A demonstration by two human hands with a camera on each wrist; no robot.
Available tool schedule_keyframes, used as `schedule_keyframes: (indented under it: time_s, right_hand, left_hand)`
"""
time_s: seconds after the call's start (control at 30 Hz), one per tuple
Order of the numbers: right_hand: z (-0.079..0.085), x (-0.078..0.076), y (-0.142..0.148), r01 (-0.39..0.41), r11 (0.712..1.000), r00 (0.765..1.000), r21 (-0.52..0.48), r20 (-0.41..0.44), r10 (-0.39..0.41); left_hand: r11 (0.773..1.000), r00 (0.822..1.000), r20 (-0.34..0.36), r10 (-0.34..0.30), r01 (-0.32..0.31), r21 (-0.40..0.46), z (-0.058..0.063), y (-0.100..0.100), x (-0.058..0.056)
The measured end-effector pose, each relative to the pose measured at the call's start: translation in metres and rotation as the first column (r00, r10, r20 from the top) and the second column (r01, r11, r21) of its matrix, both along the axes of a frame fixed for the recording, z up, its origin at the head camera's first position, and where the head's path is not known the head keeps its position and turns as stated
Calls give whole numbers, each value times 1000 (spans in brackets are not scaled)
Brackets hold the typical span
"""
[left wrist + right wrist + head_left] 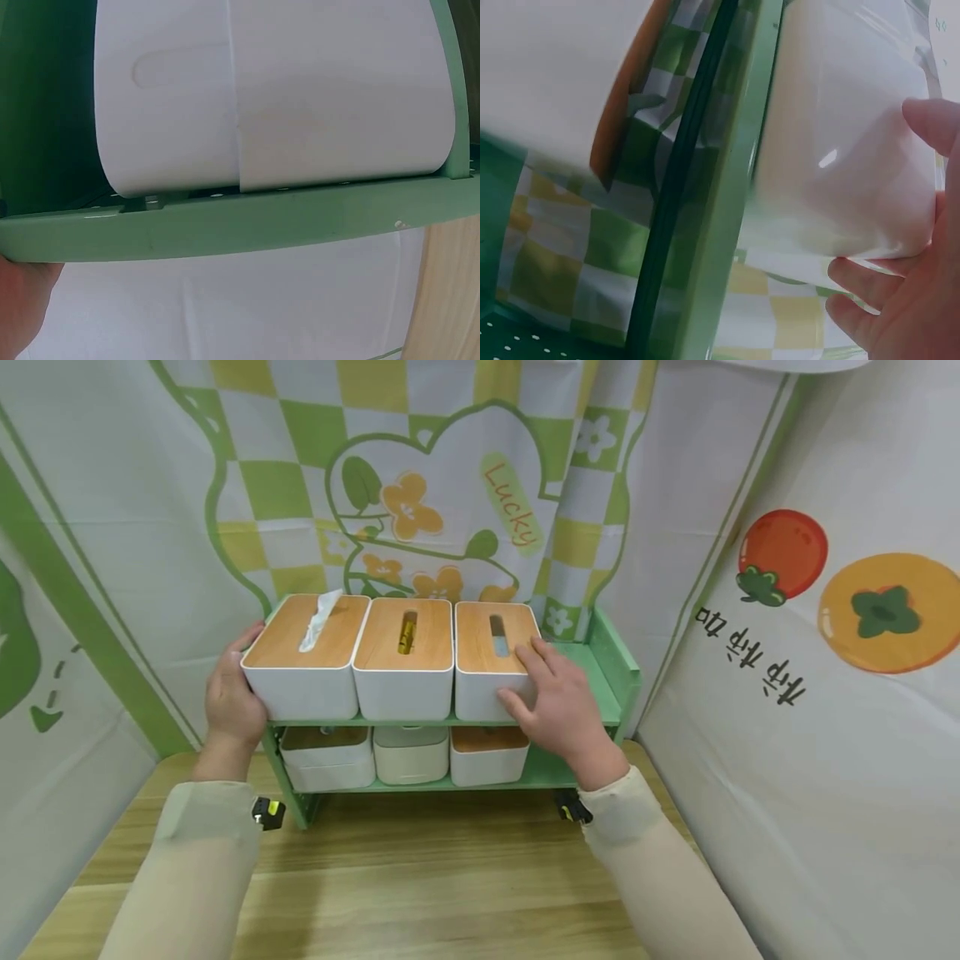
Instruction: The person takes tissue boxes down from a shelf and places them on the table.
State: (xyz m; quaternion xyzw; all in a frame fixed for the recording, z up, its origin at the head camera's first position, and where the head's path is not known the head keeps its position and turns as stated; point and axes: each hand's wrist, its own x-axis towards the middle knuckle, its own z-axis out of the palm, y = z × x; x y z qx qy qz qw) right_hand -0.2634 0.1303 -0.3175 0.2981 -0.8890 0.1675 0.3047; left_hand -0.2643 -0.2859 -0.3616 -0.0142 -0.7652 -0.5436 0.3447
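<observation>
Three white tissue boxes with wood-look lids stand in a row on the upper shelf. The left box [302, 693] has a white tissue sticking out of its slot. Something yellow shows in the slot of the middle box [403, 693], and something greyish in that of the right box [480, 697]. My left hand [236, 685] lies along the left box's outer side, at the end of the green rack, fingers reaching back and partly hidden. Around the right box's front right corner my right hand [558, 697] holds it, thumb on the front face, fingers over the lid edge and side.
The green two-tier rack [420, 787] stands on a wooden table [420, 877]. Its lower shelf bears a white box [330, 768], a cream box with a grey lid [411, 764] and another white box [487, 767]. Behind hangs a checkered curtain [450, 460]; printed walls flank both sides.
</observation>
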Motion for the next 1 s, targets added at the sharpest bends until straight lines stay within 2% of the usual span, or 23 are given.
schedule_keyframes:
  time_s: [0.3, 0.53, 0.67, 0.83, 1.0]
  right_hand:
    - [-3, 12, 1, 1, 999, 1000, -33, 11, 0]
    - [-9, 10, 5, 18, 991, 995, -132, 97, -5]
    - [-11, 9, 7, 26, 990, 994, -137, 111, -10]
    - [-8, 14, 9, 11, 991, 993, -132, 117, 4]
    - [-8, 16, 14, -32, 978, 991, -205, 120, 57]
  left_hand:
    - [1000, 1000, -20, 0, 0, 3, -1, -2, -2]
    - [1000, 1000, -13, 10, -11, -19, 0, -1, 0]
    - [1000, 1000, -24, -7, 6, -10, 0, 0, 0]
    - [1000, 999, -53, -9, 9, -11, -2, -1, -2]
    - [1000, 999, -36, 3, -3, -13, -2, -2, -3]
